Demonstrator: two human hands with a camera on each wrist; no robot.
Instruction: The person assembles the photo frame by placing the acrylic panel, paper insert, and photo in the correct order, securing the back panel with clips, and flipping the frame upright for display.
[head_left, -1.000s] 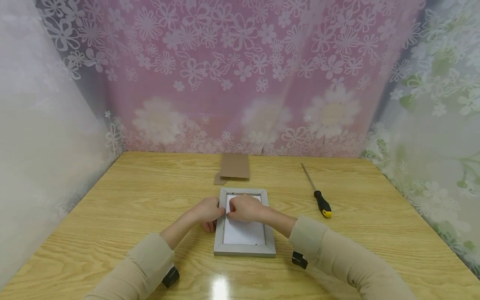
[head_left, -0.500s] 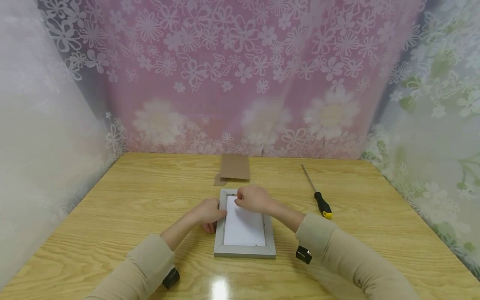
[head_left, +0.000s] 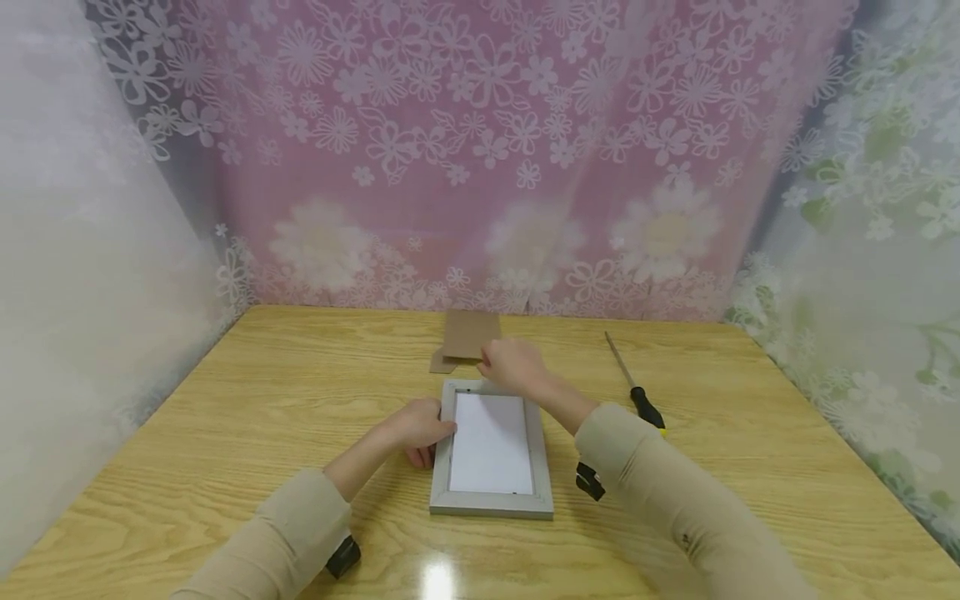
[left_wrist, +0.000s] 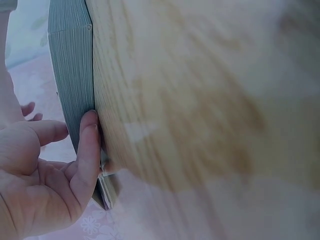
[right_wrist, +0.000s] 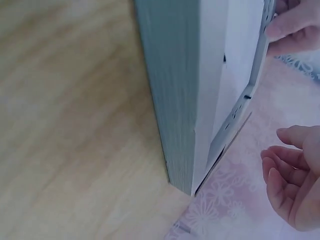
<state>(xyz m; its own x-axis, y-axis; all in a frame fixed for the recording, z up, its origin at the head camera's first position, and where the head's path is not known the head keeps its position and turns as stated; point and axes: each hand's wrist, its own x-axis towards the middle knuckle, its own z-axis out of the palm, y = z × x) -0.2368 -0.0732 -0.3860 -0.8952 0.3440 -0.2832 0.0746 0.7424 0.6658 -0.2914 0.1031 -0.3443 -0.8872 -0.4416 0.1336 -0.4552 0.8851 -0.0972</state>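
Observation:
A grey picture frame (head_left: 491,502) lies face down on the wooden table (head_left: 247,400), a white sheet (head_left: 491,446) filling its opening. Small dark tabs show along the opening's inner edge. My left hand (head_left: 422,425) grips the frame's left side, thumb on the upper face and fingers against the outer edge; the left wrist view shows those fingers (left_wrist: 89,145) on the ridged side. My right hand (head_left: 516,367) hovers over the frame's far edge. Its fingers are loosely curled and hold nothing, as the right wrist view shows (right_wrist: 292,172).
Just beyond the frame lies a brown backing board (head_left: 468,332), with a smaller brown piece (head_left: 441,362) partly under it. A screwdriver (head_left: 647,407) with a black and yellow handle lies to the right. Flowered curtains (head_left: 480,167) enclose the table.
My right hand has moved away from me, from over the white sheet to beyond the frame's far edge. My left hand and the frame stay in place.

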